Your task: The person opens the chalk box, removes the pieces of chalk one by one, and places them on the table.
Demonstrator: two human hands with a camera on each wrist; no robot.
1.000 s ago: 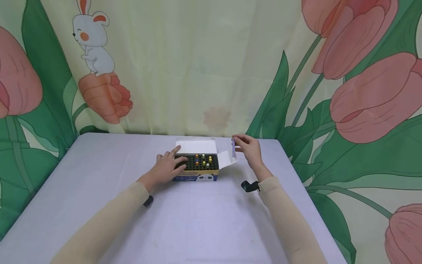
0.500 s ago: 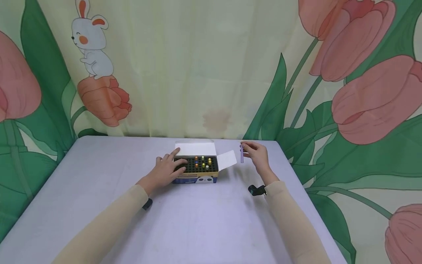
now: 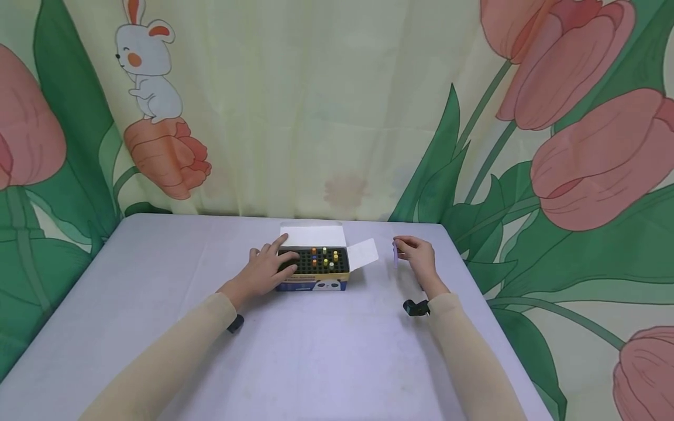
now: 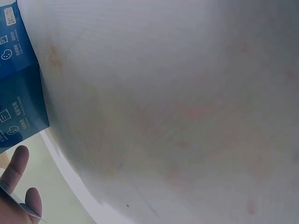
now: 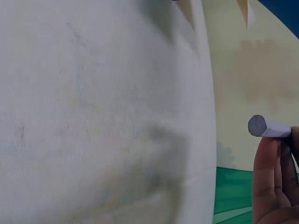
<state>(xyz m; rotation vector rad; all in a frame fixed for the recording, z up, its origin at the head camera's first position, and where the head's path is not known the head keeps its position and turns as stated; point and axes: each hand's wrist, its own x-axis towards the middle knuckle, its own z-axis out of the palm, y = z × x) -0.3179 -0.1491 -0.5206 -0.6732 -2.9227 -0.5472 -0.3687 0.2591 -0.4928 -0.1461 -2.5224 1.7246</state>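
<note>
The box [image 3: 302, 286], blue and yellow with a panda face on its front, stands with its lid up. Its black holder [image 3: 308, 264] has rows of holes, several with coloured sticks [image 3: 325, 261] standing in them. My left hand [image 3: 263, 269] rests over the box's left end with fingers spread, one reaching the raised lid [image 3: 314, 235]. To the right of the box, my right hand [image 3: 418, 257] pinches a purple chalk stick [image 3: 395, 255] near its top. The stick points down, above the cloth; its flat round end faces the right wrist view.
A white side flap [image 3: 363, 254] sticks out from the box's right end. The white tablecloth [image 3: 326, 351] has faint colour smears in the left wrist view. Behind the table hangs a curtain [image 3: 337, 105] printed with tulips and a rabbit.
My right hand has moved right and slightly toward me with the purple chalk stick, away from the side flap. The left hand stays on the box.
</note>
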